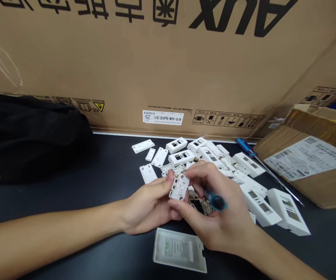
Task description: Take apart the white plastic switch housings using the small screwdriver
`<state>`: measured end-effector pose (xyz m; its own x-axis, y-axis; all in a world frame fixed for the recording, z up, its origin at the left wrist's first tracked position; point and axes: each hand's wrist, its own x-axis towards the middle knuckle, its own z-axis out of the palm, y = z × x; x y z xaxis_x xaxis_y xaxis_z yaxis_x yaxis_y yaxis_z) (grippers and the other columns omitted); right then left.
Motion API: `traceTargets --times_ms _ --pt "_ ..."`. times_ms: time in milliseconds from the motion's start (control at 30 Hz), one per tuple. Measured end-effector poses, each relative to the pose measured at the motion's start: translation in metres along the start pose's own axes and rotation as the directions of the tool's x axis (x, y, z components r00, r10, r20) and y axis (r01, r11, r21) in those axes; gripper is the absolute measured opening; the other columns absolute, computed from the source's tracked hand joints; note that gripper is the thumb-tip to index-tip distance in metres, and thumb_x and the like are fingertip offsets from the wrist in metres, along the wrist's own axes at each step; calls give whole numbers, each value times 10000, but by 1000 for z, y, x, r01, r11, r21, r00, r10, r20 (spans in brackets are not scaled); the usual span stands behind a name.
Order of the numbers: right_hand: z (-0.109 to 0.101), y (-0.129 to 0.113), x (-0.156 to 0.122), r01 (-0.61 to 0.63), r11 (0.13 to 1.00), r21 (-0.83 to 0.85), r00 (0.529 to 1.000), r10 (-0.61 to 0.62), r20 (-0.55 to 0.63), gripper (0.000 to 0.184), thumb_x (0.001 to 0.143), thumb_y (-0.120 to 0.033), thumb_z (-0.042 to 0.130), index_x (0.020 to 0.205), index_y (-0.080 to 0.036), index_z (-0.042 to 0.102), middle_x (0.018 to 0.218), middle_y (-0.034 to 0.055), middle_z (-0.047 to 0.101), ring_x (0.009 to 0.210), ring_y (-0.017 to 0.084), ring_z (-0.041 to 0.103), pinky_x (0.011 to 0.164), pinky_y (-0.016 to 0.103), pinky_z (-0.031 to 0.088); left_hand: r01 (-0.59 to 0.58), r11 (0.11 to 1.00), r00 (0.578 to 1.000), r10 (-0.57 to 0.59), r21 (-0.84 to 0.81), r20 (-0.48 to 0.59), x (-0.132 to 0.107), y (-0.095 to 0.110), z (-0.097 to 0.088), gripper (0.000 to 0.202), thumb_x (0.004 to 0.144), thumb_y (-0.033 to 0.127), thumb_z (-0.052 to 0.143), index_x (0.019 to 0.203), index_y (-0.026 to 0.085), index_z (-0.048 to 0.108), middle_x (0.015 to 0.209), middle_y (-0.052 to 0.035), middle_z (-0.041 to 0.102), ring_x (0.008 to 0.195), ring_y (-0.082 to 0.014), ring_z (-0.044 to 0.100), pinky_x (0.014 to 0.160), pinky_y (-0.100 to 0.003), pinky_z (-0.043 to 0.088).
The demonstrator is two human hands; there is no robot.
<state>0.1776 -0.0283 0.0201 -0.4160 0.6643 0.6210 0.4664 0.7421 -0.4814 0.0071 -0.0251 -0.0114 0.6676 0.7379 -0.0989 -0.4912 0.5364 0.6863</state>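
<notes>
Between the thumb and fingers of my left hand (153, 198) is a small white plastic socket insert (179, 186), with slots and bits of brass-coloured metal in it. My right hand (223, 214) pinches the same insert from the right with thumb and fingertips. A translucent blue tool handle (218, 201) with a dark end sticks out of my right palm; it is blurred and its shaft is hidden. Below my hands lies a pale plastic cover (179, 249), its hollow side up. Behind them spreads a pile of white housings (182, 157) and flat plates (148, 173).
At the right, a long screwdriver (245, 147) with a blue handle lies beside a cardboard box (310, 155). More white housings (288, 212) rest nearby. A large carton (168, 70) walls off the back. Black cloth (33, 136) is heaped at left on the dark table (103, 249).
</notes>
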Motion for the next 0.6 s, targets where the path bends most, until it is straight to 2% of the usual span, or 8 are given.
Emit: traceTargets --times_ms 133,233,333,433,533,600 --pt "-11 -1 11 168 942 -289 975 -116 188 266 811 -304 706 851 -228 455 768 -19 527 609 124 484 495 263 357 -5 999 998 8 52 -61 0 -6 -3 496 836 629 723 765 155 597 667 -7 508 623 -122 440 609 -252 373" --pt "-11 -3 14 227 874 -429 960 -127 251 327 828 -441 681 767 -235 435 710 -21 529 543 135 485 460 291 282 -31 995 997 38 98 -67 -2 -8 -3 484 847 606 718 738 149 601 640 -3 499 591 -115 431 587 -248 367" --pt "-6 -7 14 251 834 -491 956 -135 260 342 879 -510 617 752 -224 479 643 -19 550 501 150 529 456 307 260 -95 992 991 102 79 -83 -3 -6 0 442 847 554 739 742 140 627 660 -4 512 595 -104 423 583 -231 360" --pt "2 -10 13 252 809 -531 963 -153 224 337 897 -508 568 751 -208 525 606 -15 557 473 159 548 446 312 249 -170 984 975 174 45 -135 -4 -3 3 418 796 500 807 703 137 621 661 5 502 615 -94 403 608 -212 367" --pt "8 -9 12 262 809 -526 964 -193 182 284 869 -452 562 732 -204 542 598 -13 560 473 155 550 447 309 264 -199 978 968 207 66 -142 -5 -3 1 480 789 555 798 670 143 585 653 8 481 615 -96 384 597 -211 358" --pt "10 -6 10 290 808 -513 957 -239 165 270 845 -438 561 709 -206 543 587 -14 548 469 146 527 447 306 278 -181 974 973 198 135 -119 -5 -5 -3 496 839 592 741 697 146 575 667 6 480 624 -100 387 585 -214 345"
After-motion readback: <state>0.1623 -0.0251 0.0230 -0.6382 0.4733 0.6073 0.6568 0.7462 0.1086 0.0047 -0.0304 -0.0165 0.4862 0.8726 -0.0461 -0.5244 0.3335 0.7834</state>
